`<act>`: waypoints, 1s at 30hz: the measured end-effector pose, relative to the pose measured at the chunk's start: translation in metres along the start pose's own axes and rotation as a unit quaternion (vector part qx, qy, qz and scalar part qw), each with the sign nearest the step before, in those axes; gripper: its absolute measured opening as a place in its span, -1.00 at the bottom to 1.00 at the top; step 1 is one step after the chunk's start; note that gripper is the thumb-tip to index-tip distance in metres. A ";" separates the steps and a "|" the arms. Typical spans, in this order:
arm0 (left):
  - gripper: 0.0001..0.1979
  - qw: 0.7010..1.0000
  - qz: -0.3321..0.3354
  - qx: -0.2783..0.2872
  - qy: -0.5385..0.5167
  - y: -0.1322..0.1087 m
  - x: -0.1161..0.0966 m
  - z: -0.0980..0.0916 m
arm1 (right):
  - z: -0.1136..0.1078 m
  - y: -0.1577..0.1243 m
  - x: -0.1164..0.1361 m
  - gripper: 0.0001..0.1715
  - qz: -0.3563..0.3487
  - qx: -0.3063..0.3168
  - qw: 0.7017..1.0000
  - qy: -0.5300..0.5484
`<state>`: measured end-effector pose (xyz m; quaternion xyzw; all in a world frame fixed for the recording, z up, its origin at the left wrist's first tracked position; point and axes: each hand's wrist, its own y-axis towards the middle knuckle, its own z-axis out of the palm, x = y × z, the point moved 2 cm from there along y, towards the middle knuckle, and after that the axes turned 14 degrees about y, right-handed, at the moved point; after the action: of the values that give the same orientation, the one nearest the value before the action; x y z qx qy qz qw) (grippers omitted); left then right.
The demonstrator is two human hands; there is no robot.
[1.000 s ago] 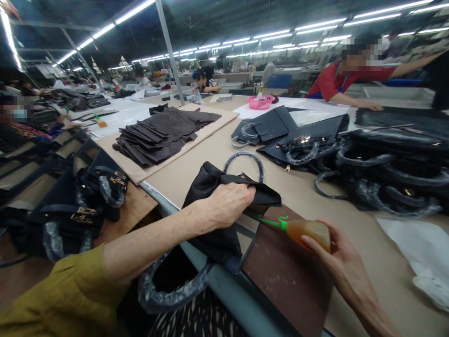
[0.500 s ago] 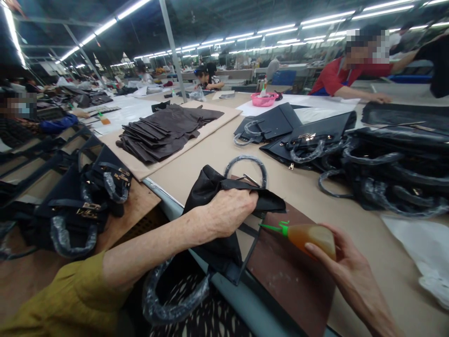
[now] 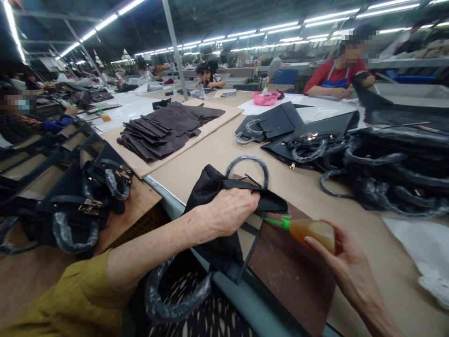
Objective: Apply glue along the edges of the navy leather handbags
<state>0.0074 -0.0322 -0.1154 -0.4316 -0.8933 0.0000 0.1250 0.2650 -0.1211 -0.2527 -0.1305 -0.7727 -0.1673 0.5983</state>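
Note:
My left hand [image 3: 233, 210] is closed on the black lining of a handbag [image 3: 206, 192] at the table's front edge. Its fingertips are hidden under the folded fabric. One wrapped handle [image 3: 249, 159] stands up behind the hand; another wrapped handle [image 3: 178, 299] hangs below the edge. My right hand [image 3: 345, 252] is wrapped round a squeeze bottle of amber liquid [image 3: 312, 234], tipped on its side. The bottle's green nozzle [image 3: 275, 221] points left at the bag's opening, its tip close to the lining. Beneath the bottle lies a brown board [image 3: 291, 276].
A stack of dark leather-like pieces [image 3: 168, 128] lies on a beige board at the back left. Black handbags [image 3: 396, 164] are piled at the right, more bags [image 3: 77, 196] at the left. A pink basket [image 3: 265, 98] stands farther back. A co-worker in red [image 3: 329, 77] sits beyond.
My hands, the bag and the bottle hold nearly the same position; the nozzle tip is slightly nearer the lining. The co-worker in red has drawn an arm back, and dark material has come down at the right.

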 end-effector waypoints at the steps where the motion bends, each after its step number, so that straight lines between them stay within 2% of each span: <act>1: -0.74 1.000 -0.001 0.001 0.000 -0.001 -0.001 0.001 | 0.001 0.000 -0.002 -0.17 0.000 0.001 1.000 0.003; 6: -0.75 1.000 0.003 -0.014 0.003 -0.004 -0.003 0.002 | 0.005 -0.008 -0.009 -0.14 0.006 0.008 1.000 0.022; 11: -0.71 0.999 0.004 -0.036 0.002 -0.006 -0.003 0.006 | -0.001 -0.022 -0.001 -0.18 0.027 0.033 0.999 0.022; 18: -0.68 1.000 0.000 -0.018 -0.017 -0.014 -0.005 0.010 | -0.002 -0.023 0.023 -0.25 0.038 -0.018 0.999 -0.016; 30: -0.57 0.999 0.003 0.003 -0.035 -0.026 -0.016 0.017 | -0.001 -0.032 0.021 -0.27 0.047 0.056 0.995 -0.068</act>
<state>-0.0067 -0.0594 -0.1328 -0.4333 -0.8961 0.0182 0.0946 0.2478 -0.1506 -0.2357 -0.1436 -0.8127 -0.0863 0.5580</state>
